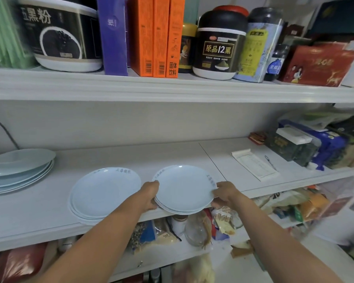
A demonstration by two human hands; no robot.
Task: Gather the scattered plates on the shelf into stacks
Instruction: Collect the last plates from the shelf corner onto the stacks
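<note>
Hands, left and right, grip opposite rims of plate stack.

pale blue plates, white shelf, orange boxes

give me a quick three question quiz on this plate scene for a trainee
1. True or false: the left hand and right hand both grip the held stack of plates.
2. How many plate stacks are in view? A two, B three, C five.
3. Fill in: the notepad lies to the ___ of the held stack.
Key: 1 true; 2 B; 3 right.
</note>
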